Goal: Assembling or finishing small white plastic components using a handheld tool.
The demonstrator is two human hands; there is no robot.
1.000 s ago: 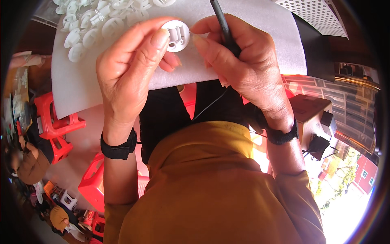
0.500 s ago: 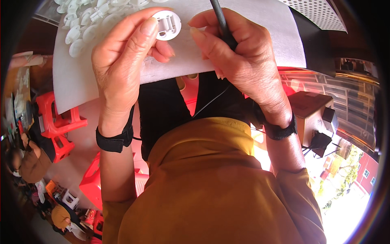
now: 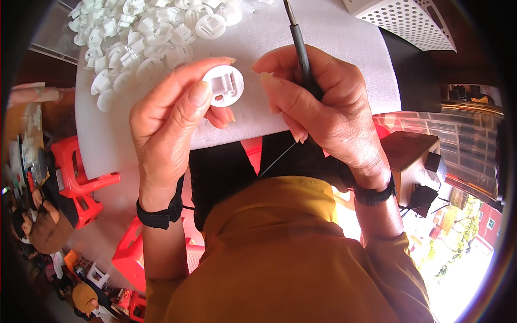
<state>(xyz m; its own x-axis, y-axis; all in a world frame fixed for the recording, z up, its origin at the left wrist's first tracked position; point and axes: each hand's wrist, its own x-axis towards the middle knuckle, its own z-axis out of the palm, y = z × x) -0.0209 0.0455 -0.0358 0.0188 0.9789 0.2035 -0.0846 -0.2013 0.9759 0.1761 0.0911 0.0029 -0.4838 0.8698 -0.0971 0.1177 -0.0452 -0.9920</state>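
My left hand (image 3: 167, 113) is closed on a round white plastic disc (image 3: 226, 86), pinched by its left edge between thumb and fingers. The disc's facing side shows moulded ribs and a recessed slot. My right hand (image 3: 323, 102) is closed round a slim black-handled tool (image 3: 302, 56), whose metal shaft points away from me and runs out at the top edge. Right thumb and index finger come close together beside the disc, apart from it; I cannot make out whether anything small is between them. Past my left hand lies a heap of similar white plastic pieces (image 3: 159, 32).
A white foam sheet (image 3: 355, 64) covers the work table. A perforated white metal box (image 3: 404, 21) stands at the far right. A thin dark cord (image 3: 277, 159) crosses my lap. Red stools (image 3: 75, 167) and other people (image 3: 48, 229) are at the left; a brown box (image 3: 409, 145) is at the right.
Both hands, the disc and the table sit lower in the picture, showing more of the heap and the tool's metal shaft. The disc has turned slightly. Both holds are unchanged.
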